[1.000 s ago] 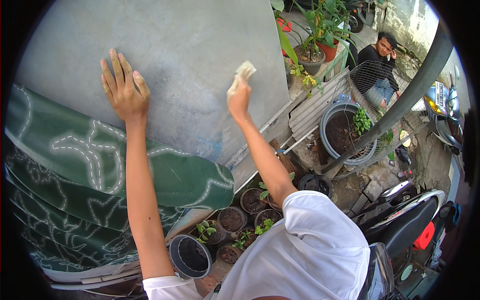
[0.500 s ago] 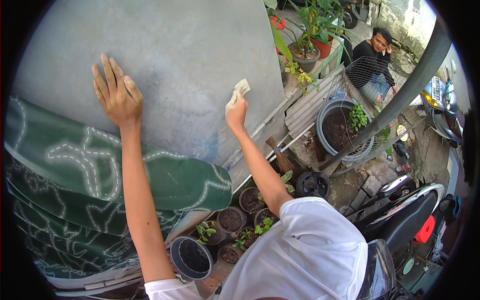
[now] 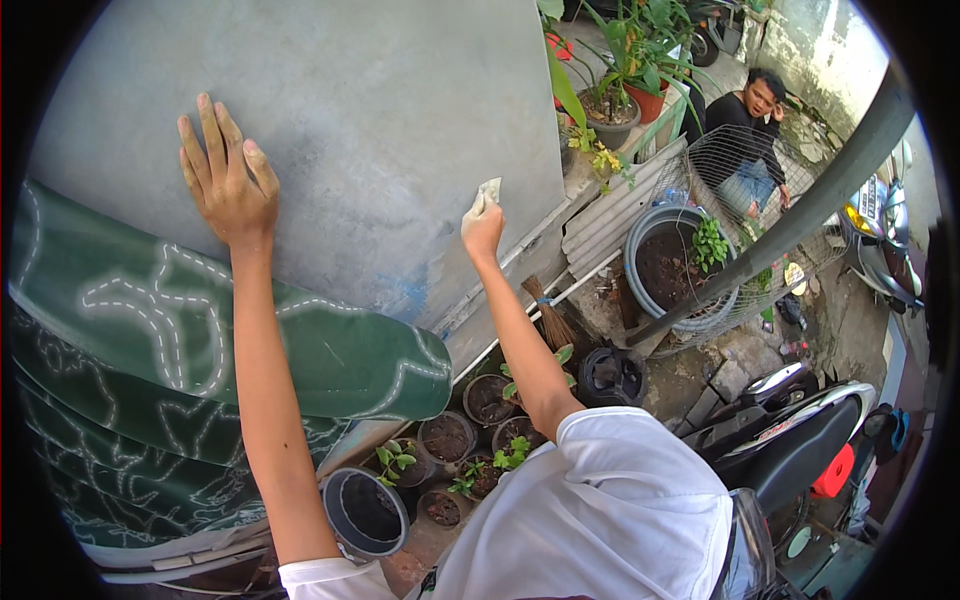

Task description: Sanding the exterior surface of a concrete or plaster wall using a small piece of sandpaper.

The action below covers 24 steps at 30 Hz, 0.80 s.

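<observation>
the left hand [image 3: 230, 200] is on the grey board [image 3: 380, 110], with its back facing up. it is spread wide, the fingers long and straight and the thumb a bit to the side, and i see nothing in its grip. there is tan dust on the fingers.

the right hand [image 3: 483, 230] is curled up tight on a small pale piece [image 3: 489, 188]. one end of the piece sticks out past the top of the hand. i cannot tell if it is cloth or paper, or how hard it is pushed down. the piece is over the right part of the board, near the edge. the two hands are well apart.

low on the board is a blue patch [image 3: 405, 290]. a green sheet [image 3: 375, 370] with white dashes lies in folds along the bottom left of the board, and the left arm goes over it.

below the sheet are small pots [image 3: 430, 440] with dirt and little plants, and a grey bucket [image 3: 365, 485] is just beside them. a broom [image 3: 548, 312] leans near the right arm. to the right is a big tub [image 3: 633, 262] with a plant in it. a person [image 3: 727, 142] in a dark top sits behind some wire mesh [image 3: 808, 245]. a bike [image 3: 790, 480] with a black seat is at the lower right.
</observation>
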Each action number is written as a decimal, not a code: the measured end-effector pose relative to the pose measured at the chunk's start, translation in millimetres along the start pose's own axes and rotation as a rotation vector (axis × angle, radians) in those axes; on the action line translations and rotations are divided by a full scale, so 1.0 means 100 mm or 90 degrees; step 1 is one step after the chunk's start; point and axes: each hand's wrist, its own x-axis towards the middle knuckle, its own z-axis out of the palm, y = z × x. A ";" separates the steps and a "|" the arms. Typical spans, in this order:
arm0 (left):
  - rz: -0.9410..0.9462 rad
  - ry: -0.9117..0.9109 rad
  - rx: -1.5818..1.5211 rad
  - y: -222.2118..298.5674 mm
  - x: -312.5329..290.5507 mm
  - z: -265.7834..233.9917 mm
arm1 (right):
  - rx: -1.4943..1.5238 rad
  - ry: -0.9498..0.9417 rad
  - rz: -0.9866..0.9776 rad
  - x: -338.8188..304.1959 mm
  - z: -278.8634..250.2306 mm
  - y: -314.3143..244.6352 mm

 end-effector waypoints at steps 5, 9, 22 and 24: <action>-0.004 -0.002 -0.013 0.02 0.04 0.00 | -0.032 0.025 0.054 0.37 0.07 0.31; -0.009 -0.005 -0.015 0.01 0.00 0.01 | -0.021 0.150 -0.031 0.46 0.17 0.49; 0.009 0.018 0.000 0.04 0.05 0.02 | -0.016 0.203 0.015 1.45 -0.05 1.06; 0.005 0.026 -0.004 0.05 0.04 0.03 | -0.009 0.223 -0.001 1.61 -0.09 1.17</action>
